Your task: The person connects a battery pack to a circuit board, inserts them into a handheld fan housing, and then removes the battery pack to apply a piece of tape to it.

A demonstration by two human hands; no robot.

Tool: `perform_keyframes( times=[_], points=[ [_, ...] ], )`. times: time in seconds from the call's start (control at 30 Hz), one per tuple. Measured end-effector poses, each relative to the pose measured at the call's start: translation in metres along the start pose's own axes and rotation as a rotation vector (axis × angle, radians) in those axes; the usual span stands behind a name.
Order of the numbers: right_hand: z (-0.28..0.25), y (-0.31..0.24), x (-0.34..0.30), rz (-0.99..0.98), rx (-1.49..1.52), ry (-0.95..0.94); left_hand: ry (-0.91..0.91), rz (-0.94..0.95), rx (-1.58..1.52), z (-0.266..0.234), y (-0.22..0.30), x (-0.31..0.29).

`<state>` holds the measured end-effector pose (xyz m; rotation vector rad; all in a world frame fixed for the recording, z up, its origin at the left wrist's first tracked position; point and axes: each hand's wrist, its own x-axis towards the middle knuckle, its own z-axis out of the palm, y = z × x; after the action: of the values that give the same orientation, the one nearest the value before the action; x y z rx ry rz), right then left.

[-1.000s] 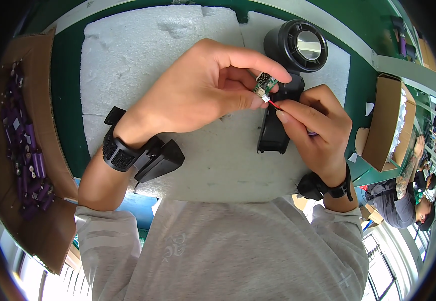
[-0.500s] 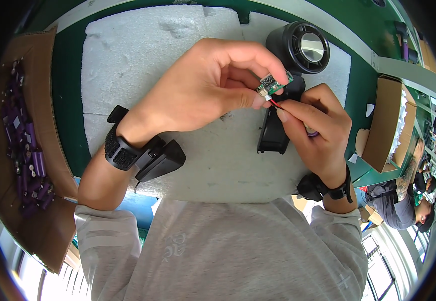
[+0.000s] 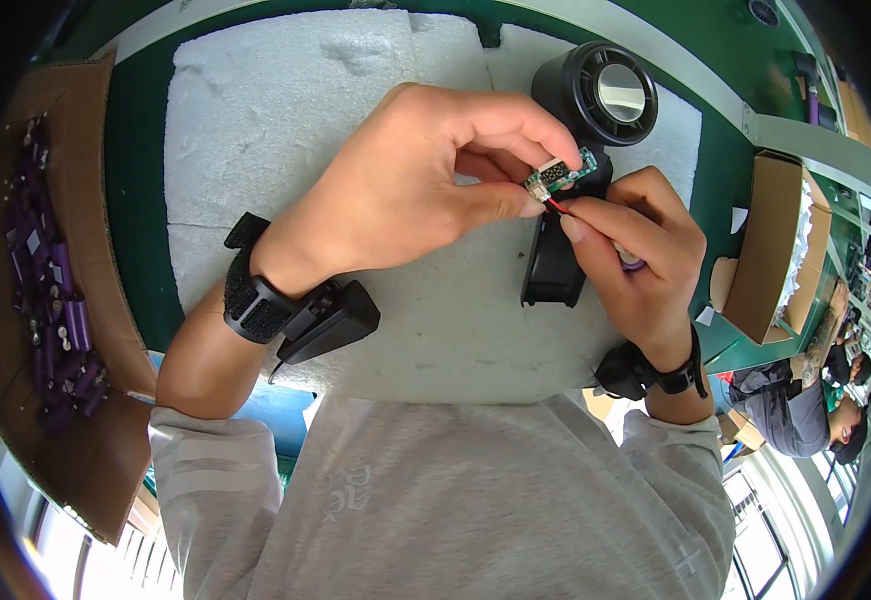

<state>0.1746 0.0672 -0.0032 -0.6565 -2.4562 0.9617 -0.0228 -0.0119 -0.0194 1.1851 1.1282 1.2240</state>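
Note:
Between the thumb and fingers of my left hand is a small green circuit board, tilted, with a pale connector at its near end. My right hand pinches thin red and dark wires right by that connector; whether the plug is fully seated I cannot tell. Part of a purple battery cell shows in the curl of my right fingers, the rest hidden. Beneath both hands lies a black device with a handle housing and a round, ribbed head with a shiny centre.
White foam sheets cover the green bench. At left stands a cardboard box with several purple cells. A smaller carton with white packing is at right. Farther right, another person sits.
Both hands have shifted slightly right, carrying the circuit board and wires with them. The black housing has moved a little to the right. The grip of each hand stays the same.

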Motion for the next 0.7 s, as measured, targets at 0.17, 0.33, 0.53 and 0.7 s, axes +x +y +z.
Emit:
perform_keyframes(
  times=[0.17, 0.33, 0.53, 0.7],
  points=[
    [-0.003, 0.003, 0.000, -0.034, 0.019, -0.026, -0.013, 0.038, 0.058, 0.000, -0.001, 0.000],
    [-0.004, 0.008, 0.001, -0.022, 0.078, 0.043, 0.010, 0.145, 0.144, 0.005, -0.004, 0.000],
    [0.008, -0.002, -0.001, 0.106, 0.188, 0.154, 0.025, 0.235, 0.260, 0.008, -0.003, 0.000],
    [0.010, 0.000, 0.001, 0.049, 0.090, 0.167, 0.093, 0.271, 0.404, 0.012, -0.004, -0.001]
  ],
)
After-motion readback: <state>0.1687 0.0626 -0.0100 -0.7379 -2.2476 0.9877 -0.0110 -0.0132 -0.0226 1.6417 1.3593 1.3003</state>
